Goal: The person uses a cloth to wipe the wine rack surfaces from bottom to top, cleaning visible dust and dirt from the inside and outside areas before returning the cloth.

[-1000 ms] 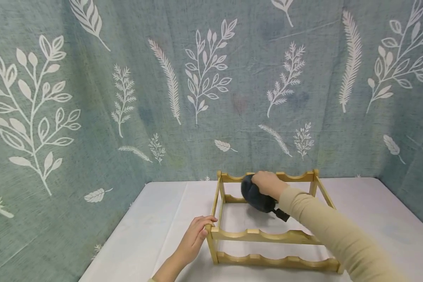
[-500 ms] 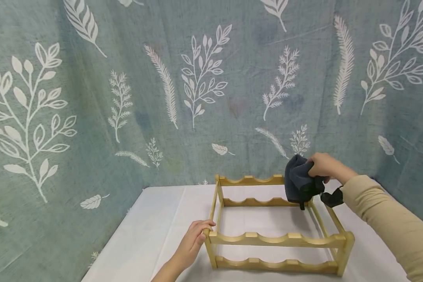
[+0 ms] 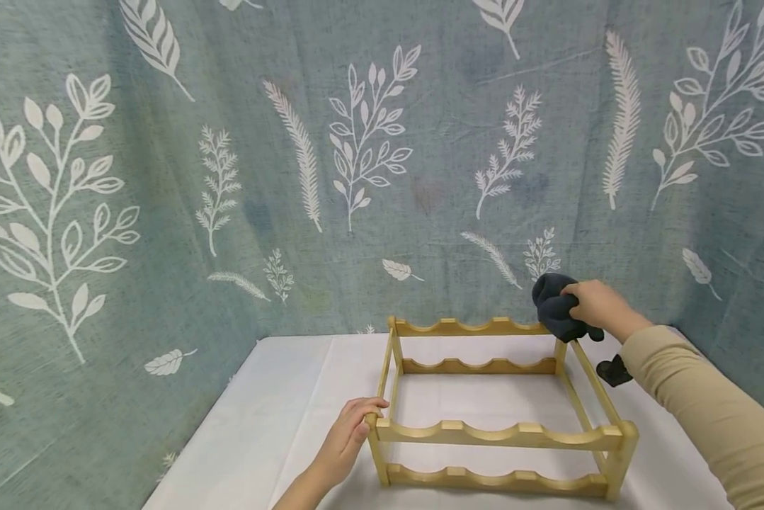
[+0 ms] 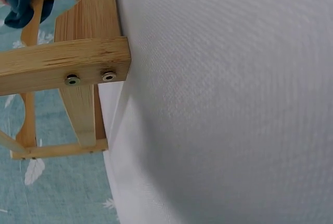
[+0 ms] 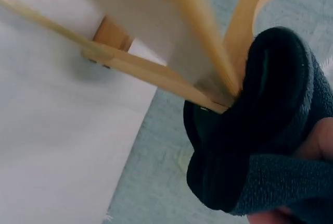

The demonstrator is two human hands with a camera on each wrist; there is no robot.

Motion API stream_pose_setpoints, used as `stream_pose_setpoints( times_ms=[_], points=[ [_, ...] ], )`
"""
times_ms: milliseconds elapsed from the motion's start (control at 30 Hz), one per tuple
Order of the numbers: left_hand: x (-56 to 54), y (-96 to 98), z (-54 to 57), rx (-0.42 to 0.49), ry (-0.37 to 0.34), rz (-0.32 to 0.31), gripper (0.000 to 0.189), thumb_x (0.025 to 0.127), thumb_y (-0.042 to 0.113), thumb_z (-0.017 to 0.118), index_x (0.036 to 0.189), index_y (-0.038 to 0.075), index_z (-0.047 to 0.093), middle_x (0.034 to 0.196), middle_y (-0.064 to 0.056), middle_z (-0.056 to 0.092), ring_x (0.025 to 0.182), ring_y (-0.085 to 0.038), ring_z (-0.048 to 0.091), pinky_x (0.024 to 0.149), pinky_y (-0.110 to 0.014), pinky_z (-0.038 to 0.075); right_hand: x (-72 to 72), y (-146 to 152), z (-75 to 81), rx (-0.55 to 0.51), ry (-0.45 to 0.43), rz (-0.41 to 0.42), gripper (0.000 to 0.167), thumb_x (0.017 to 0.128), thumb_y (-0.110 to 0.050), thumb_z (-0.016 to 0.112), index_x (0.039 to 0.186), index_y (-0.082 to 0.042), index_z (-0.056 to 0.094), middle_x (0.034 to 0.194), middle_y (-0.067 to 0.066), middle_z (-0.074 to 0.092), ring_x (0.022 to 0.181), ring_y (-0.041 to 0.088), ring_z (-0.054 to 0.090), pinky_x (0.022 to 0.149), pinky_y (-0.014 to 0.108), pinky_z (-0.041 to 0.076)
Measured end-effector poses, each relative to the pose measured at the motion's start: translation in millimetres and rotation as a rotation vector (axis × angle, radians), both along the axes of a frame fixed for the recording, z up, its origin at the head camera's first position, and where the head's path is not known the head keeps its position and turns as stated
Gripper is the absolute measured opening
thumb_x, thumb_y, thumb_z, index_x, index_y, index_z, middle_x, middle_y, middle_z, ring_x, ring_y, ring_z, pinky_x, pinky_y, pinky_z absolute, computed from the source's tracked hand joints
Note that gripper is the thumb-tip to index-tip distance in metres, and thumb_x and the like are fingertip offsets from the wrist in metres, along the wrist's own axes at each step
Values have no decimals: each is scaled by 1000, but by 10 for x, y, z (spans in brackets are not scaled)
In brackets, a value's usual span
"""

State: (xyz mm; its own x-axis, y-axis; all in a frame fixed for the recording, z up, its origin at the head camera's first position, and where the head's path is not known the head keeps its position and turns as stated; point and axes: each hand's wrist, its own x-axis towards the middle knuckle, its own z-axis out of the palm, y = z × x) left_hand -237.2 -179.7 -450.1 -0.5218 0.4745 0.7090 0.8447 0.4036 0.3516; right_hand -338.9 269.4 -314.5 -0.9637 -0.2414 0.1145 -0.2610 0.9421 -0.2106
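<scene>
A light wooden wine rack point(image 3: 483, 433) with scalloped rails stands on the white table. My left hand point(image 3: 345, 439) holds its front left corner, fingers over the top and thumb against the near side. At the back right corner, my right hand point(image 3: 601, 308) grips a bunched dark blue cloth point(image 3: 556, 312). In the right wrist view the cloth point(image 5: 281, 130) looks fuzzy, with black edging, and folds around the end of a wooden rail point(image 5: 203, 36). It hides the top of that corner post. The left wrist view shows the rack's lower side bar point(image 4: 62, 62) with two metal screws.
The white tabletop point(image 3: 292, 397) extends left of the rack and meets a green-blue curtain point(image 3: 420, 177) with white leaf prints behind and at both sides. A small black piece point(image 3: 614, 370) hangs below the right sleeve cuff.
My right hand has carried the dark blue cloth from over the rack's middle rightward to the back right corner, where the cloth bunches up. The left hand has stayed on the front left corner.
</scene>
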Motion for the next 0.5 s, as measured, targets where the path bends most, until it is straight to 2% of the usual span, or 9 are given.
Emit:
stream_pose_setpoints(
  times_ms=[133, 233, 367, 433, 500],
  points=[
    [6, 6, -22, 6, -2, 20, 22, 95, 1, 38, 104, 13, 54, 119, -7, 57, 113, -19, 47, 94, -34, 40, -27, 39, -46, -57, 2, 11, 35, 82, -1, 59, 114, 10, 55, 114, 38, 51, 101, 52, 49, 76, 53, 47],
    [-11, 10, -48, 26, -6, 12, 21, 97, 4, 35, 104, 12, 54, 119, -7, 58, 113, -19, 48, 93, -35, 41, -20, 88, -45, -98, -14, 29, 36, 81, -3, 57, 114, 12, 54, 115, 39, 49, 102, 53, 48, 77, 53, 46],
    [-79, -15, -75, 61, -49, -6, 23, 98, 3, 33, 106, 11, 53, 121, -8, 57, 115, -18, 48, 95, -34, 41, 9, 158, -13, -161, -95, 31, 39, 82, -4, 54, 116, 14, 50, 116, 42, 45, 82, 42, 57, 60, 43, 51],
    [-119, -50, -80, 85, -87, -5, 25, 98, 4, 31, 107, 12, 53, 124, -8, 55, 117, -17, 47, 96, -32, 40, 29, 183, 18, -173, -152, 32, 40, 83, -4, 52, 118, 14, 49, 116, 43, 42, 71, 32, 59, 51, 36, 49],
    [-166, -102, -89, 106, -124, -2, 27, 99, 4, 28, 109, 12, 52, 127, -10, 54, 119, -16, 47, 98, -30, 39, 58, 197, 45, -169, -208, 42, 41, 83, -4, 52, 120, 13, 48, 117, 44, 41, 65, 25, 58, 48, 33, 49]
  ],
)
